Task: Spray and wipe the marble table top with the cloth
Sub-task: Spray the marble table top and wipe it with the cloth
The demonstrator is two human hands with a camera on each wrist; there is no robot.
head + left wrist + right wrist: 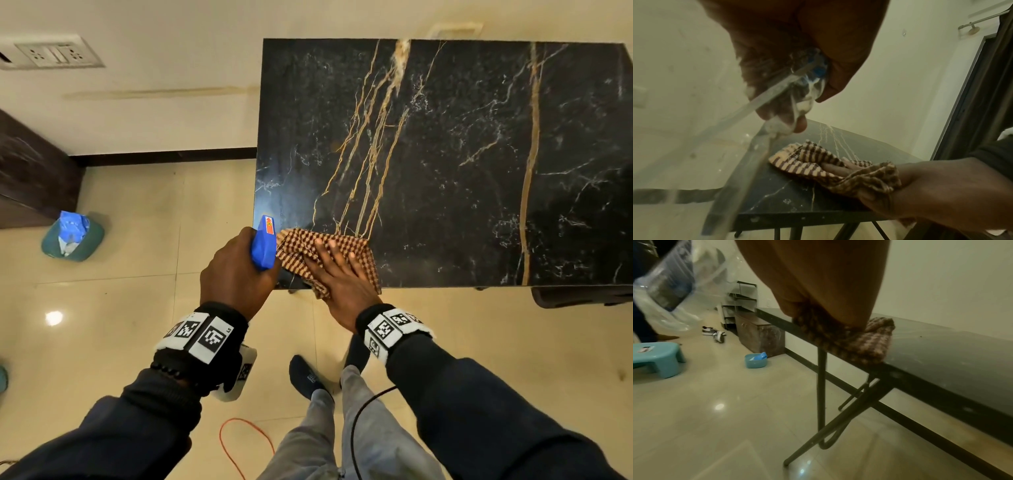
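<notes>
Hands (236, 270) (337, 274) on spray bottle (263, 246) and flat on cloth (342, 246), black marble table top (462, 154), beige tiled floor (120, 308).

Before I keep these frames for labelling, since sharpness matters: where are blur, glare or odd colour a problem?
Head view: sharp and evenly lit, wide-angle bending at the marble table top edges, one glare spot on the floor. Left wrist view: greenish and dim, the spray bottle a smeared blur before the left hand. Right wrist view: dim, soft; the right hand blocks much of the cloth.
</notes>
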